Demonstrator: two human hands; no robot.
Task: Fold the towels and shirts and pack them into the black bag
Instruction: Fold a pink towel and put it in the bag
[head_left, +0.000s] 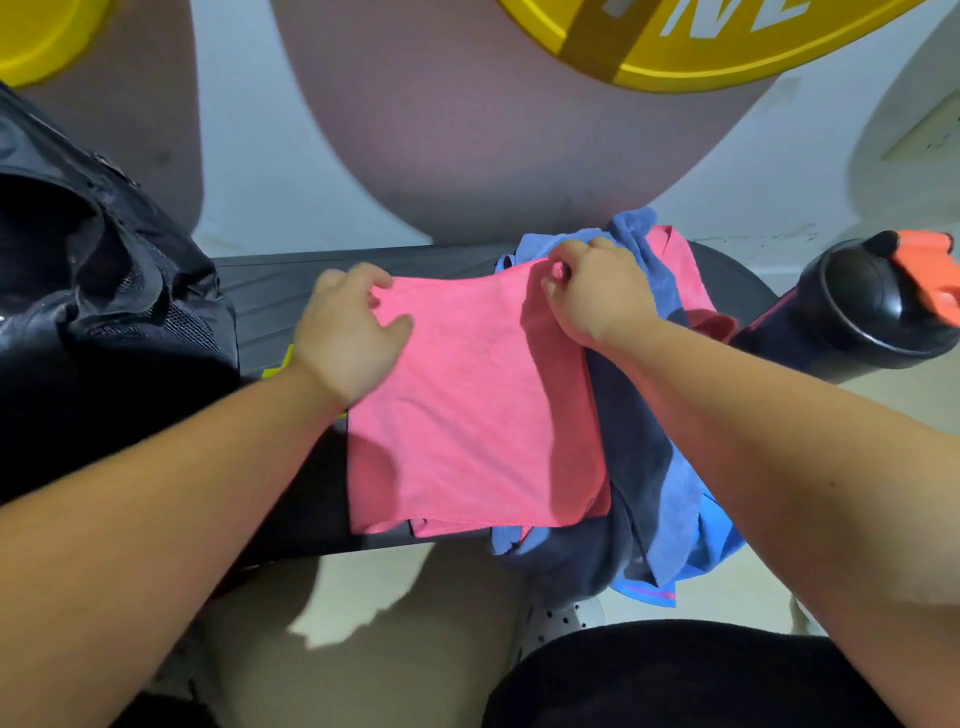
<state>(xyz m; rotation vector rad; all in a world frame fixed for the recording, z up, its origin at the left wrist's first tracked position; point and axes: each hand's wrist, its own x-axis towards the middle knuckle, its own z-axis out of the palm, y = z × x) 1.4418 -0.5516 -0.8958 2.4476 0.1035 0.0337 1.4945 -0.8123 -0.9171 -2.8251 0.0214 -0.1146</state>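
Pink microfibre towel (478, 415) lying folded on dark desk (270, 296), left hand (348, 332) pinching its far-left corner, right hand (592, 291) pinching far-right corner (black fabric bag (104, 291) sitting open at left).

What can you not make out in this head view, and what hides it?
Head view:
Black bag inside: too dark, cut by the left edge.
Clothes pile: piece count hidden under the pink towel.
Yellow disc lettering: cut by the top edge.
Bottle: cut by the right edge.

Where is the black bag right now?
Head view, far left: the black bag sits at the left end of the bench, just beside the left hand gripping the pink towel.
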